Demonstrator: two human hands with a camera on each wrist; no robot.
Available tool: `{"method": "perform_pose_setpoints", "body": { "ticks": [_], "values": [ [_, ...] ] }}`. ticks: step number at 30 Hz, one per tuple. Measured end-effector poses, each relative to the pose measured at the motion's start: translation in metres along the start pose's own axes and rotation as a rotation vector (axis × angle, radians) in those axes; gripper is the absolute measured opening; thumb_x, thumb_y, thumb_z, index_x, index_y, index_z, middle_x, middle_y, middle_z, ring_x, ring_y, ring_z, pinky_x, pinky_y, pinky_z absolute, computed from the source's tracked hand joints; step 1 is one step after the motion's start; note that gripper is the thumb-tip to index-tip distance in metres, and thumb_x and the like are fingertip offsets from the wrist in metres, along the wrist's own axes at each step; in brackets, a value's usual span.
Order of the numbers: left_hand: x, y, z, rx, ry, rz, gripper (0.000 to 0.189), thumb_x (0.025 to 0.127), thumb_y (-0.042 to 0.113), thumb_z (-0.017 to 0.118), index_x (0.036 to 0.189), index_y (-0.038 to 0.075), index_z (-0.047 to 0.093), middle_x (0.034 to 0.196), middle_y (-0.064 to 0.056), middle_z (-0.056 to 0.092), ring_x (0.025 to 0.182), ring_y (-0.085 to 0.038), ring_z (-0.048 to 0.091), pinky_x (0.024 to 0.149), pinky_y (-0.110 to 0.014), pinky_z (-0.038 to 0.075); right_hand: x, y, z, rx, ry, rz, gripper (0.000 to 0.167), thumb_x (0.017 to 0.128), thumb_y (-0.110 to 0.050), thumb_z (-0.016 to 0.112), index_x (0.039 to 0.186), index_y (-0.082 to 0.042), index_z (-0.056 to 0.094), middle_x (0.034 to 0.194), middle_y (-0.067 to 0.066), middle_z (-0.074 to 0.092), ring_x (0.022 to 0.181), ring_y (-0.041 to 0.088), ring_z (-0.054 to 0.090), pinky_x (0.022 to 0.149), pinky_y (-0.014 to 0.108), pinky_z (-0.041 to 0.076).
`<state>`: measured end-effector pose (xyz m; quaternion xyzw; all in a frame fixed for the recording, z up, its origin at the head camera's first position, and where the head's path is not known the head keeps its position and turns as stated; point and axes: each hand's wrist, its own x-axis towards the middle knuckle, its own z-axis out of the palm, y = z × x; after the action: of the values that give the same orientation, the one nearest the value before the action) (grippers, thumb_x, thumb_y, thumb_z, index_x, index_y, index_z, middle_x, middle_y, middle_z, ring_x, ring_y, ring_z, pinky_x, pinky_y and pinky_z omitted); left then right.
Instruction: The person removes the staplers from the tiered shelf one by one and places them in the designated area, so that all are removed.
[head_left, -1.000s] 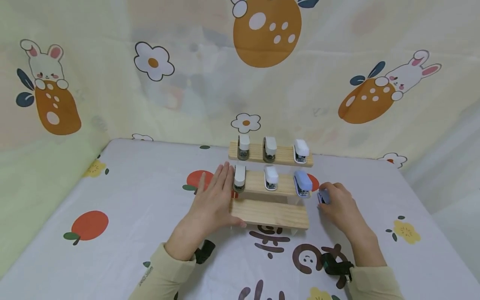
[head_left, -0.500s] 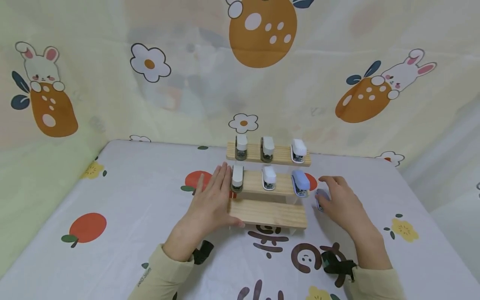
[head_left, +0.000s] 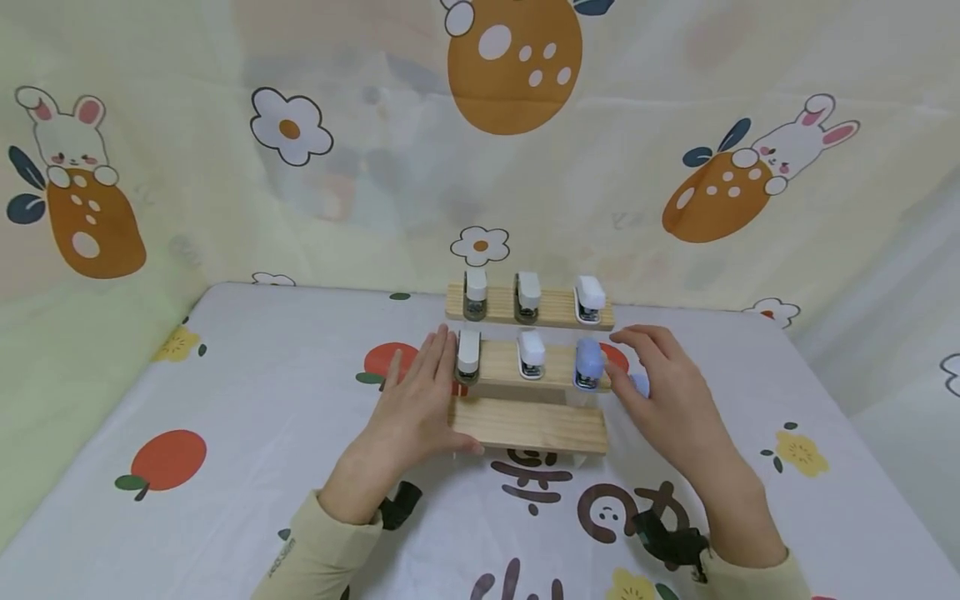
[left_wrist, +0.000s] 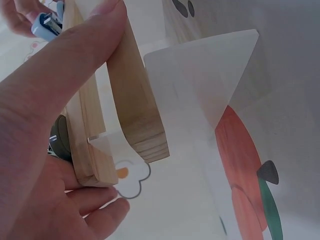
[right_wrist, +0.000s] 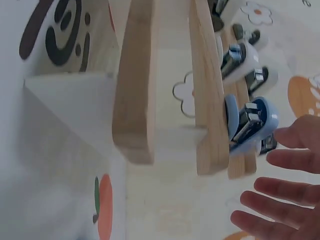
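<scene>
A stepped wooden rack (head_left: 536,423) with three shelves stands in the middle of the table. My left hand (head_left: 408,417) rests against its left end, fingers straight and thumb on the lowest board. On the middle shelf are a white-and-dark stapler (head_left: 468,354), a white stapler (head_left: 531,353) and a blue stapler (head_left: 588,362). My right hand (head_left: 678,408) is beside the blue stapler, thumb and fingers spread; in the right wrist view its fingertips (right_wrist: 280,157) look apart from it. Another light-blue stapler (head_left: 640,383) lies on the table, partly hidden behind this hand.
Three more staplers, including a white one (head_left: 589,298), stand on the top shelf (head_left: 555,308) at the back. Clear supports (left_wrist: 200,75) hold up the boards. A patterned cloth (head_left: 247,500) covers the table, and a printed curtain (head_left: 375,183) hangs behind it.
My right hand has let go of the light-blue stapler on the table and moved up and left to the shelf. The middle-shelf blue stapler has turned from slanted to straight. My left hand stays put.
</scene>
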<state>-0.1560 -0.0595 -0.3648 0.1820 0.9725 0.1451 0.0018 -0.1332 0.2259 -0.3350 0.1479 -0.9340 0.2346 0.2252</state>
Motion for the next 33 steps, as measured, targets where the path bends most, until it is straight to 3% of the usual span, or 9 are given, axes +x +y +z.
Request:
{"method": "perform_pose_setpoints", "body": {
  "ticks": [5, 13, 17, 22, 33],
  "values": [
    [0.001, 0.000, 0.000, 0.000, 0.006, 0.010, 0.144, 0.055, 0.060, 0.090, 0.158, 0.001, 0.009, 0.167, -0.014, 0.009, 0.154, -0.030, 0.017, 0.123, -0.059, 0.012, 0.000, -0.012, 0.005, 0.008, 0.055, -0.060, 0.027, 0.092, -0.006, 0.066, 0.118, 0.001, 0.063, 0.124, 0.018, 0.058, 0.107, 0.035, 0.062, 0.084, 0.055, 0.055],
    [0.001, 0.000, 0.001, -0.008, 0.018, 0.013, 0.144, 0.055, 0.059, 0.090, 0.158, 0.001, 0.010, 0.167, -0.014, 0.009, 0.154, -0.030, 0.018, 0.123, -0.059, 0.012, -0.002, -0.020, 0.023, -0.030, -0.018, -0.106, 0.035, 0.089, -0.015, 0.074, 0.118, -0.001, 0.063, 0.133, 0.022, 0.053, 0.117, 0.039, 0.056, 0.085, 0.055, 0.056],
    [0.001, 0.000, 0.002, -0.009, 0.023, 0.019, 0.144, 0.054, 0.059, 0.091, 0.158, 0.000, 0.011, 0.167, -0.015, 0.010, 0.153, -0.031, 0.020, 0.122, -0.060, 0.013, -0.002, -0.017, 0.025, -0.024, -0.028, -0.111, 0.030, 0.086, -0.007, 0.076, 0.112, 0.000, 0.061, 0.132, 0.021, 0.052, 0.114, 0.037, 0.060, 0.086, 0.051, 0.057],
    [0.001, 0.000, 0.001, -0.015, 0.012, 0.011, 0.144, 0.054, 0.058, 0.091, 0.158, 0.001, 0.009, 0.167, -0.014, 0.009, 0.154, -0.030, 0.018, 0.123, -0.059, 0.012, 0.000, -0.016, 0.027, -0.021, -0.023, -0.129, 0.033, 0.084, 0.005, 0.072, 0.115, 0.002, 0.062, 0.131, 0.021, 0.053, 0.114, 0.038, 0.061, 0.088, 0.051, 0.056],
    [0.001, -0.002, 0.002, -0.024, 0.001, -0.001, 0.144, 0.055, 0.058, 0.091, 0.159, 0.002, 0.008, 0.168, -0.013, 0.007, 0.154, -0.029, 0.017, 0.123, -0.058, 0.011, 0.001, -0.014, 0.025, -0.003, -0.011, -0.158, 0.041, 0.080, 0.010, 0.074, 0.118, 0.003, 0.064, 0.131, 0.022, 0.056, 0.117, 0.040, 0.060, 0.088, 0.052, 0.056]
  ]
}}
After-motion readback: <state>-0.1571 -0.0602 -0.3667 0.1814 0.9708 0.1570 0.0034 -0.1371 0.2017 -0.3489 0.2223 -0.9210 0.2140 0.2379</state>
